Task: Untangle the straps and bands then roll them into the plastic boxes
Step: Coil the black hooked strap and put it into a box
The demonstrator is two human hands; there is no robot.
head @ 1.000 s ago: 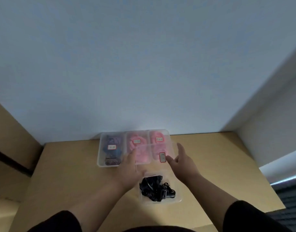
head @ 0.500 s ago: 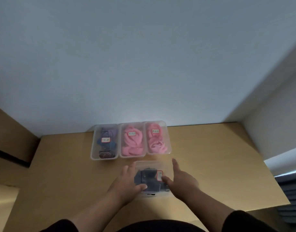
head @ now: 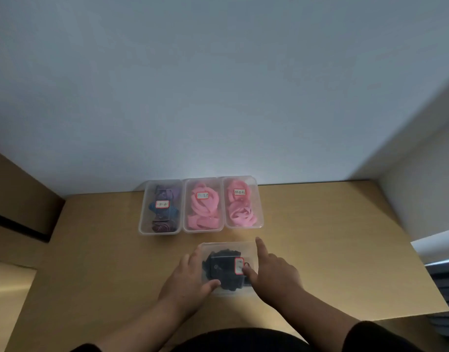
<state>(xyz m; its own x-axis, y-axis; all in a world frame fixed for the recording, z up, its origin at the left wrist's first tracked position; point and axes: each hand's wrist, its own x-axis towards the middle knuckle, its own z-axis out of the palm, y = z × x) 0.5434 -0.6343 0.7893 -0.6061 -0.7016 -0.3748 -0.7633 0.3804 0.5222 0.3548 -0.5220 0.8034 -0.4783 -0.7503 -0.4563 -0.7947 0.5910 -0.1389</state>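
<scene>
A clear plastic box (head: 228,246) sits near me on the wooden table, its lid on and black straps (head: 222,271) coiled inside. A red-edged label (head: 239,266) is stuck on the lid. My left hand (head: 189,283) lies along the box's left side with its thumb pressing the lid's near edge. My right hand (head: 275,274) lies along the right side, index finger straight and thumb pressing beside the label. Behind it, three lidded boxes stand in a row: purple and blue bands (head: 162,207), pink bands (head: 203,204) and more pink bands (head: 241,203).
The wooden table (head: 320,250) ends at a pale wall behind the row of boxes. Its right edge drops off near a white ledge (head: 437,247). A wooden panel (head: 17,199) stands at the left.
Both hands brought the clear lid down from above the pink boxes onto the box of black straps. They now press on it.
</scene>
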